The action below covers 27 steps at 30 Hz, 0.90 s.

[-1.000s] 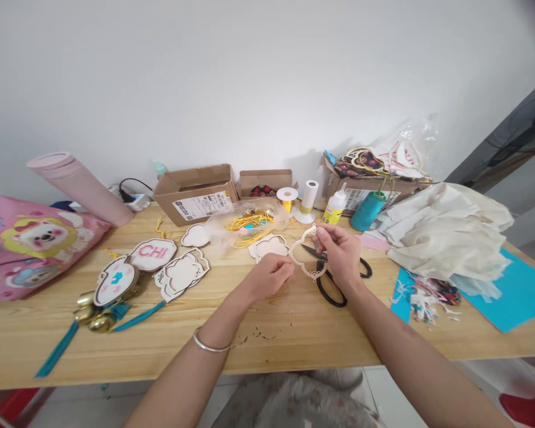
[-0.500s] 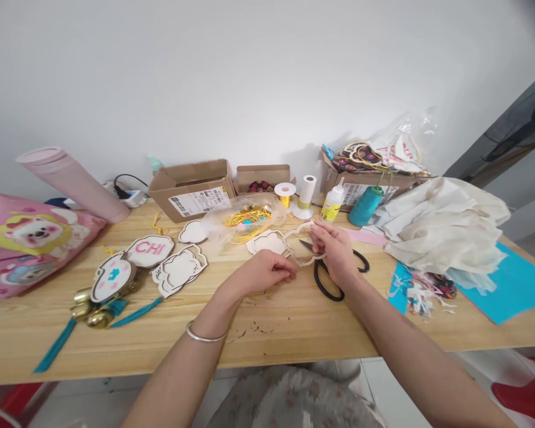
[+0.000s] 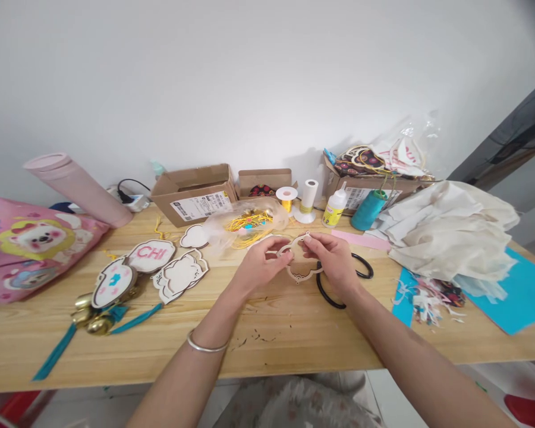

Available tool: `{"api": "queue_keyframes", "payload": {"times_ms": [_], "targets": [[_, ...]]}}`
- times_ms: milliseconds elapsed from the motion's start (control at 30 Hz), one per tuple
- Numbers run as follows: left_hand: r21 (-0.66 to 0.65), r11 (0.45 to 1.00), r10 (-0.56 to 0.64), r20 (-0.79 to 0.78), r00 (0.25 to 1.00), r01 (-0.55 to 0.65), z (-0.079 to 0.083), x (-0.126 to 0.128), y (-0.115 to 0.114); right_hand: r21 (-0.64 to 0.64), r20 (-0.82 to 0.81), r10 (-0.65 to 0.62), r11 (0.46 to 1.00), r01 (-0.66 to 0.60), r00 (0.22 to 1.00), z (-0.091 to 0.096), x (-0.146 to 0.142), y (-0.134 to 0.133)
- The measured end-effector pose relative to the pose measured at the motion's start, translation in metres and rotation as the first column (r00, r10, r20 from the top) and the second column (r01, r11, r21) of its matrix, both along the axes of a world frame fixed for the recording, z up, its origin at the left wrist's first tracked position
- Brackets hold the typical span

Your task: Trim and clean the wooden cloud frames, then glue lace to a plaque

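Thin pale-wood scalloped open frame point(image 3: 298, 277) is up in front of the person, above the light wood-grain table point(image 3: 294, 339), between both hands: left hand point(image 3: 259, 264) has thumb and fingers pinched on its left edge, right hand point(image 3: 335, 260) pinches its upper right edge. Black-handled scissors point(image 3: 324, 295) lie on the table below the right hand; white glue bottle with yellow label point(image 3: 334, 209) stands behind, apart from the hands.

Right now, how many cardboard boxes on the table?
3, along the wall: left box, small middle box behind the yellow spool, right box behind the glue. The cloth could hide more.
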<state>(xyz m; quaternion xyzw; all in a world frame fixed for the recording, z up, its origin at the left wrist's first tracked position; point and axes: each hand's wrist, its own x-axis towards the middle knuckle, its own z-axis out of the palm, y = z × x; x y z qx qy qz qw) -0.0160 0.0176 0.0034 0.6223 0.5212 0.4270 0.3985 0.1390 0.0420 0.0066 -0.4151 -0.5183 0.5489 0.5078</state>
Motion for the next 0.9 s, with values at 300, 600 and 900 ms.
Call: {"api": "queue_keyframes", "payload": {"times_ms": [300, 600, 900], "targets": [[0.023, 1.0, 0.007, 0.014, 1.0, -0.007, -0.001, 0.012, 0.001, 0.16, 0.144, 0.001, 0.987, -0.025, 0.99, -0.003, -0.009, -0.006], [-0.095, 0.993, -0.04, 0.292, 0.955, 0.07, 0.004, 0.016, -0.001, 0.205, 0.145, 0.029, 0.977, -0.058, 0.989, -0.005, -0.009, -0.007], [-0.088, 0.996, 0.033, 0.279, 0.96, -0.009, -0.009, 0.021, 0.002, 0.237, 0.201, -0.013, 0.971, -0.036, 0.98, -0.007, -0.013, -0.01]]}}
